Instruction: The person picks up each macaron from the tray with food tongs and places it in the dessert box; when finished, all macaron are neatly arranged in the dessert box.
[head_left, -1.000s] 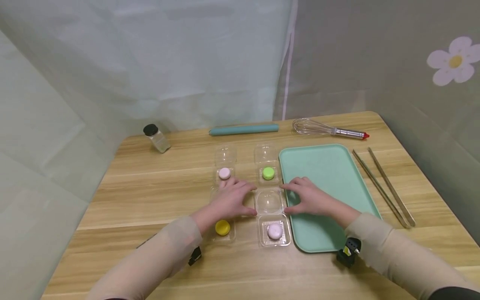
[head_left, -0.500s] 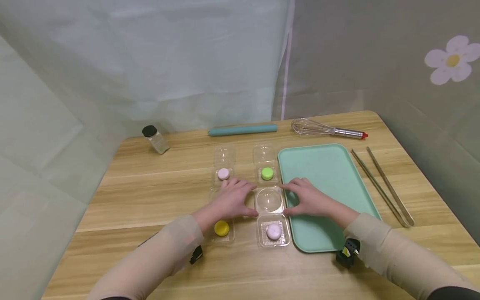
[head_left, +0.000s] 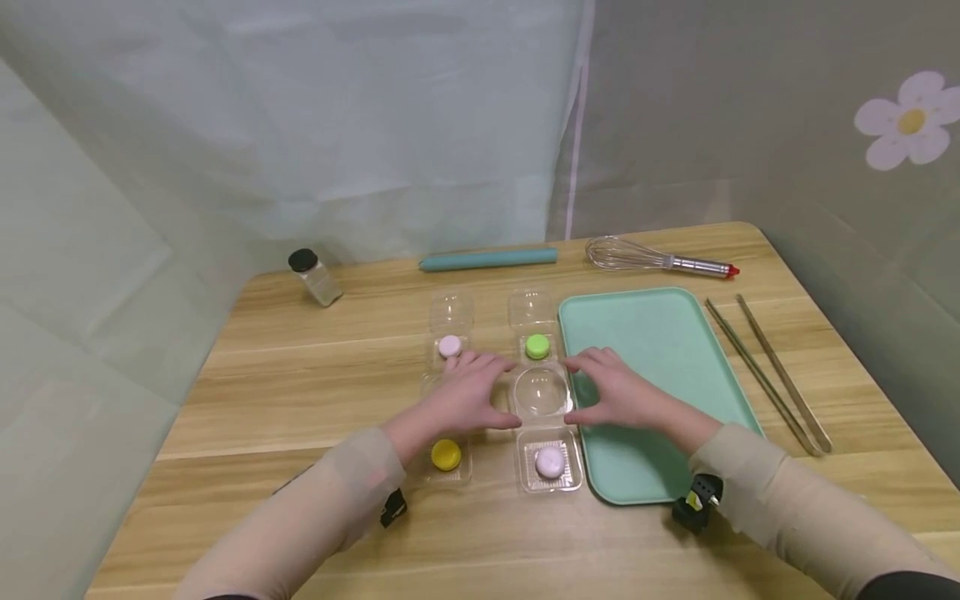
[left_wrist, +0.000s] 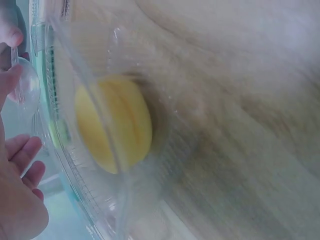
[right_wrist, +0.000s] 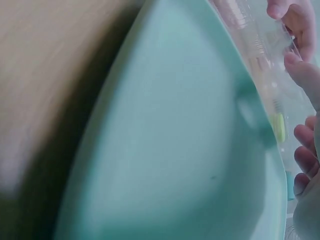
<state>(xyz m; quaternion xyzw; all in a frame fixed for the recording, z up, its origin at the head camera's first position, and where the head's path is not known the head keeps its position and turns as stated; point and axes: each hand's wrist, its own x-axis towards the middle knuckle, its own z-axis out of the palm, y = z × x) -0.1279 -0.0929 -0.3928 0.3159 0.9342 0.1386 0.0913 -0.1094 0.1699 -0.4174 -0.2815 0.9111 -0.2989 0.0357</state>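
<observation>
In the head view, a clear plastic box stands open with a pale lilac macaron in its base. My left hand holds the left edge of its clear lid, thumb near and index finger far. The right hand holds the lid's opposite edge the same way, above the tray's rim. The lid is tilted up a little from the table. The left wrist view has the lid at its left edge, with a thumb on it. A yellow macaron sits in another box below my left wrist.
Open boxes behind hold a pink macaron and a green macaron. A mint tray lies right, with long metal tongs beyond. A whisk, a teal rod and a black-capped jar lie along the back.
The lid has risen slightly and shifted away from me, its near edge lifting. Both hands moved a little with it; the macarons stayed in place.
</observation>
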